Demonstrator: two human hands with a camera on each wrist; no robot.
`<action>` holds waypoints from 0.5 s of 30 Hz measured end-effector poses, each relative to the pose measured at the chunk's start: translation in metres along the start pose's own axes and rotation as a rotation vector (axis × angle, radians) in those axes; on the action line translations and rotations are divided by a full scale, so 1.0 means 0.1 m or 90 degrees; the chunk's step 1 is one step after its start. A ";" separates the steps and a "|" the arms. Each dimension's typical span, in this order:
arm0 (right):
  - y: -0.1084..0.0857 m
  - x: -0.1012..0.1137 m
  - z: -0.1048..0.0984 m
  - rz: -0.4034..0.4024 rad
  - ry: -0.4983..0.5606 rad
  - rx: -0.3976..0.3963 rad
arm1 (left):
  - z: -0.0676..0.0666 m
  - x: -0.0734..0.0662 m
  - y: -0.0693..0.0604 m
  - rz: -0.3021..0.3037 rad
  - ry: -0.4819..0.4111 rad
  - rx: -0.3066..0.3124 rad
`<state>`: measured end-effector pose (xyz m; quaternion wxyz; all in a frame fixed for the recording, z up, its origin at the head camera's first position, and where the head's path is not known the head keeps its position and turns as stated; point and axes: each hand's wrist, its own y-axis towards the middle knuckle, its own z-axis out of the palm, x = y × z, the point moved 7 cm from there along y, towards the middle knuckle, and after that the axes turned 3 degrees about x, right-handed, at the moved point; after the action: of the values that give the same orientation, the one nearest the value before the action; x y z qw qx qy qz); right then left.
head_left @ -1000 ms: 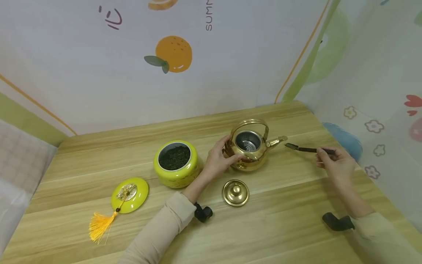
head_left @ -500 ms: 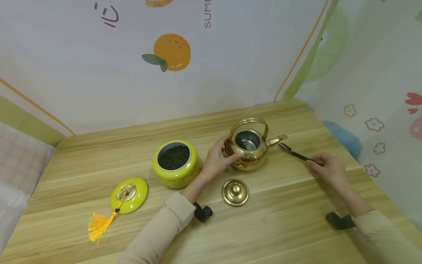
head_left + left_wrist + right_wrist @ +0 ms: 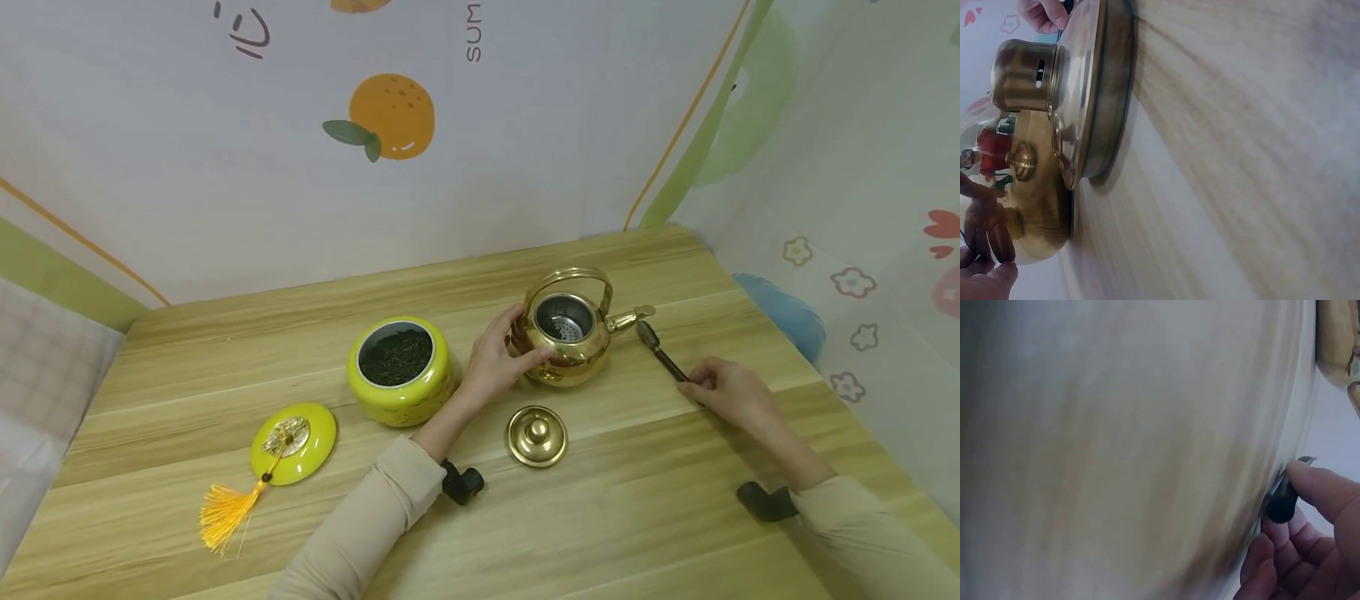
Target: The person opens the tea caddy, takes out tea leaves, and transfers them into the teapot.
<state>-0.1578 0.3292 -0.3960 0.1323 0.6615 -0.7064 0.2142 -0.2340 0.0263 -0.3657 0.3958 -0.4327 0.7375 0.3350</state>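
Pinching the dark scoop (image 3: 665,361) near the spout (image 3: 628,319) of the gold teapot (image 3: 570,370), your outstretched right hand (image 3: 733,393) sets the scoop's long axis aslant, head pointing away and left; your left hand (image 3: 497,358) clasps the pot on the table (image 3: 637,508), spout aimed right.

I saw the right wrist view's edge crop the kettle (image 3: 1338,344), while the right hand (image 3: 1310,550) partly hid the scoop (image 3: 1282,506)
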 end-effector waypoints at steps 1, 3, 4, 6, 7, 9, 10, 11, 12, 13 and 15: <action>0.00 0.01 0.01 0.001 0.000 0.004 | 0.00 0.00 0.00 -0.002 0.000 0.001; 0.00 0.03 0.01 -0.001 -0.001 0.008 | 0.00 0.00 0.00 -0.006 0.000 0.002; 0.00 0.04 0.02 -0.002 -0.003 0.009 | 0.00 0.00 0.00 -0.008 0.001 0.002; 0.00 0.06 0.02 -0.006 -0.004 0.010 | 0.00 0.00 0.00 -0.008 0.002 0.002; 0.00 0.07 0.02 -0.007 -0.006 0.009 | -0.01 0.00 0.00 -0.008 0.002 0.002; 0.00 0.08 0.02 -0.007 -0.007 0.009 | -0.01 0.00 0.00 -0.004 0.003 0.000; 0.00 0.08 0.03 -0.006 -0.007 0.010 | -0.01 0.00 -0.01 -0.002 0.003 -0.001; 0.00 0.08 0.03 -0.005 -0.006 0.011 | -0.01 -0.01 -0.01 0.001 0.003 -0.001; -0.01 0.08 0.03 -0.004 -0.006 0.012 | 0.00 -0.01 0.00 0.003 0.003 -0.001; -0.01 0.08 0.02 -0.004 -0.005 0.013 | 0.00 -0.01 0.00 0.003 0.003 -0.001; -0.02 0.10 0.00 -0.018 -0.005 -0.006 | 0.00 -0.01 0.00 0.002 0.003 -0.001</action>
<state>-0.1567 0.3200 -0.3910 0.1354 0.6716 -0.6987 0.2060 -0.2334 0.0260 -0.3651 0.3934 -0.4327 0.7389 0.3348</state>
